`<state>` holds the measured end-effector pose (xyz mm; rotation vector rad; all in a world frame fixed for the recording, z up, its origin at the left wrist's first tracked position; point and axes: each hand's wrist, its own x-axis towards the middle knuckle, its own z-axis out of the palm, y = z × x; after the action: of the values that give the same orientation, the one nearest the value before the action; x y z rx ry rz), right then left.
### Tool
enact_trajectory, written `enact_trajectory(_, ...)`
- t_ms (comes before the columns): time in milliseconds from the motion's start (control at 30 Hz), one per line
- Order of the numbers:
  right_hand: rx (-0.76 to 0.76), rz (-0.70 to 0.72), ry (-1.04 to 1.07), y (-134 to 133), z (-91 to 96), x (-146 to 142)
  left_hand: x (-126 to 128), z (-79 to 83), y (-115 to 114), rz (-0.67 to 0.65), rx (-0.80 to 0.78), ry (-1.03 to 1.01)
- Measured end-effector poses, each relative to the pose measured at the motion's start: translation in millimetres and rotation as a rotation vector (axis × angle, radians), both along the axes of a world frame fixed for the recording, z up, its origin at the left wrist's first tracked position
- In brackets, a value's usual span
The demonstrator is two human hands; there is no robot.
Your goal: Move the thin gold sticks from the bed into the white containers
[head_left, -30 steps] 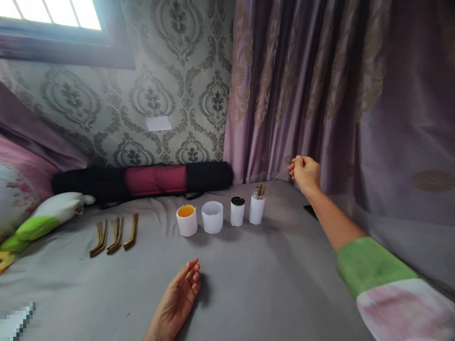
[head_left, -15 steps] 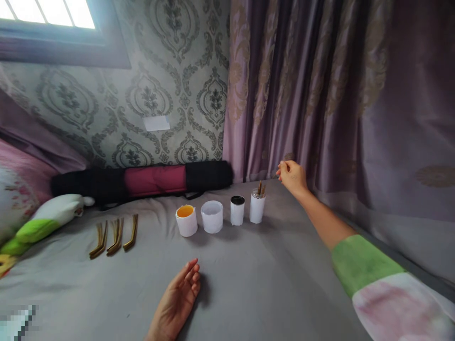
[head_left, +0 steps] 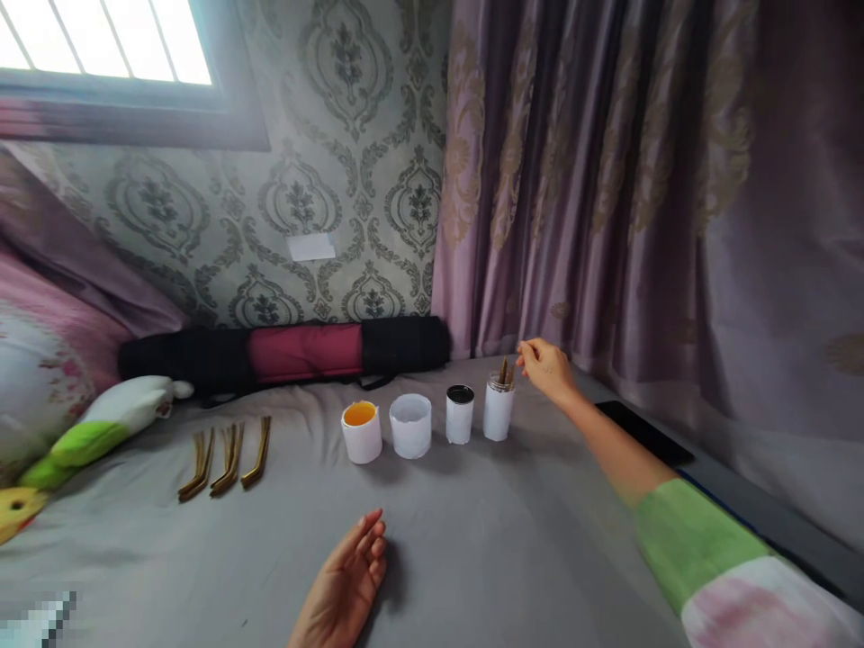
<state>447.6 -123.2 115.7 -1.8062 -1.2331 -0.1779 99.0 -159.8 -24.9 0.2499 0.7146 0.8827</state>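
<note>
My right hand [head_left: 545, 367] reaches out over the grey bedsheet [head_left: 513, 540], its fingers pinched at the tops of thin brown sticks [head_left: 504, 369]. These stand in a small white-wrapped jar [head_left: 498, 412]. Left of that jar stand a black-topped white container [head_left: 460, 416], a wide white cup [head_left: 410, 426] and a white cup of orange liquid [head_left: 361, 433]. My left hand [head_left: 347, 585] lies open on the sheet near the bottom edge, touching nothing else.
Three bent golden straws [head_left: 224, 459] lie to the left. A black-and-red roll bag [head_left: 290, 353] runs along the patterned wall. A green-and-white plush toy [head_left: 108, 418] and a pink pillow [head_left: 33, 360] sit far left. A flat black device [head_left: 641, 430] lies by the purple curtain [head_left: 607, 180].
My right hand has come down and left, from holding a thin stick drawn out above the jar to pinching at the stick tops in the jar. My left hand stays put.
</note>
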Motion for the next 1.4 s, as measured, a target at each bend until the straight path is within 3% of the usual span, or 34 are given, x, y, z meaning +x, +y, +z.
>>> enact_trajectory(233,-0.043,0.034,-0.011,3,-7.7,1,1,5.1,-1,0.012,-0.020,0.027)
enact_trajectory(500,-0.078,0.076,0.016,8,-24.7,4,0,1.7,0,0.010,-0.016,0.007)
enact_trajectory(833,-0.114,0.114,-0.012,7,-31.0,4,0,-0.5,1,-0.009,0.011,-0.002)
enact_trajectory(1400,-0.135,0.066,-0.089,0,-22.0,1,0,-2.3,3,-0.028,0.064,-0.010)
